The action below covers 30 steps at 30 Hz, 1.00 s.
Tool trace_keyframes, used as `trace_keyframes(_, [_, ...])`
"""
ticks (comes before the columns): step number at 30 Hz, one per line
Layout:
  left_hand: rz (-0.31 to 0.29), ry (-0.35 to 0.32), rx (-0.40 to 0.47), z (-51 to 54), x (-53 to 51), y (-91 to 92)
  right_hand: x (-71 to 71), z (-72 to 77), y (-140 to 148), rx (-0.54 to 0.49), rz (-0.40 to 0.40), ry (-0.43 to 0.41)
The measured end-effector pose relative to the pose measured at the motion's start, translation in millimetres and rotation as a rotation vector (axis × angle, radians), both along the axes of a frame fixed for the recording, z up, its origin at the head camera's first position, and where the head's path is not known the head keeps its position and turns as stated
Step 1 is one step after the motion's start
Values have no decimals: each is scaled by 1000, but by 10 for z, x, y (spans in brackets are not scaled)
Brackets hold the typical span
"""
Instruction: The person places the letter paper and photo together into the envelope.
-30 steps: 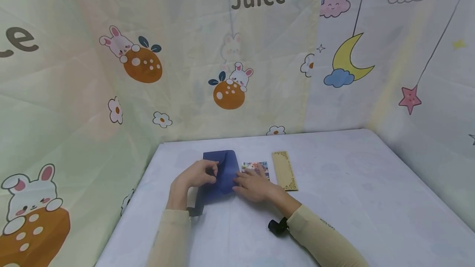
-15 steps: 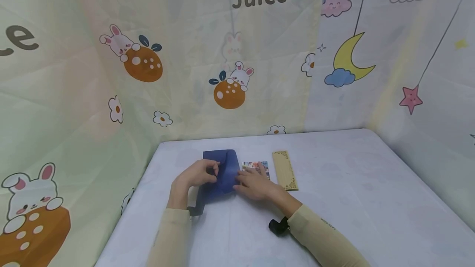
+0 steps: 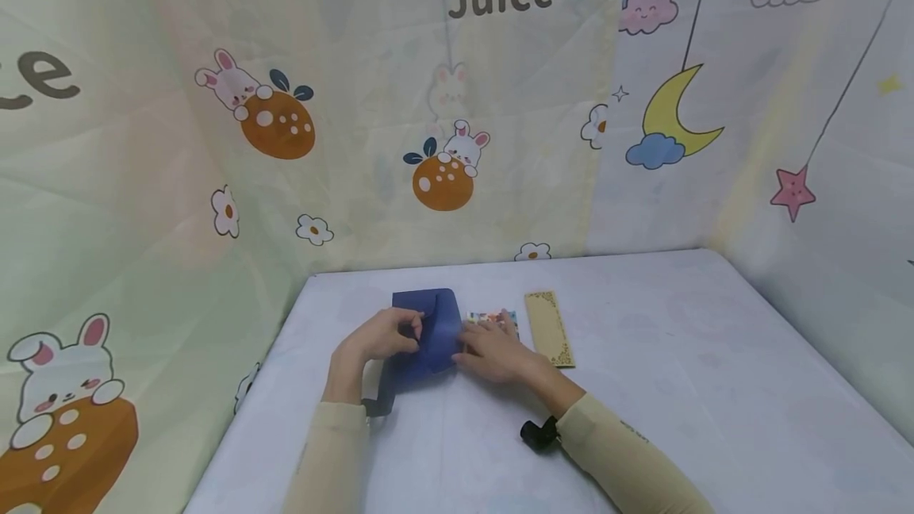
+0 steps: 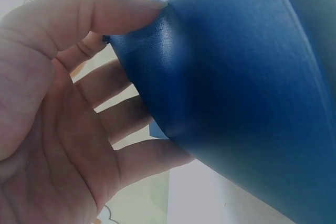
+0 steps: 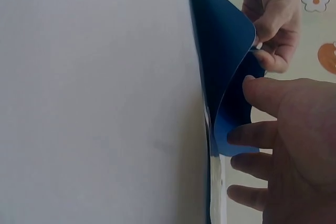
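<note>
A dark blue envelope (image 3: 444, 331) lies on the table, its flap raised. My left hand (image 3: 389, 333) pinches the flap's edge. In the left wrist view the thumb of that hand (image 4: 68, 87) lies over the blue paper (image 4: 236, 77), with fingers behind it. My right hand (image 3: 496, 354) is at the envelope's right edge, partly covering a small colourful picture card (image 3: 487, 316). In the right wrist view its fingers (image 5: 252, 135) are spread and fairly straight beside the blue flap (image 5: 223, 19); whether they touch the paper is hard to tell.
A gold-coloured rectangular strip with ornate corners (image 3: 548, 329) lies right of the picture card. The table's cloth-covered top (image 3: 657, 387) meets printed cloth walls (image 3: 343, 141) at the back and sides. A black device (image 3: 539, 435) is fixed at the right wrist.
My left hand keeps its pinch on the flap with hardly any movement. The right hand has shifted very slightly, covering a little more of the picture card.
</note>
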<state>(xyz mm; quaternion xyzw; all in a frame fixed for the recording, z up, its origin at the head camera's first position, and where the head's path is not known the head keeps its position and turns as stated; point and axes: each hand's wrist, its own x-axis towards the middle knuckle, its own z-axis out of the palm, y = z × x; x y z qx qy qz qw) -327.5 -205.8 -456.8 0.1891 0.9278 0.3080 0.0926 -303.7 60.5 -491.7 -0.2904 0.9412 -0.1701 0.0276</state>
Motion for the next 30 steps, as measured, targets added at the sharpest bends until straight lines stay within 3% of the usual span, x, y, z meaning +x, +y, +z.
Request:
trace_keyframes(12, [-16, -9, 8, -23, -12, -17, -147, 75, 221, -3, -132, 2])
trace_keyframes(30, [-13, 2, 0, -12, -15, 10, -197, 55, 369, -10, -167, -4])
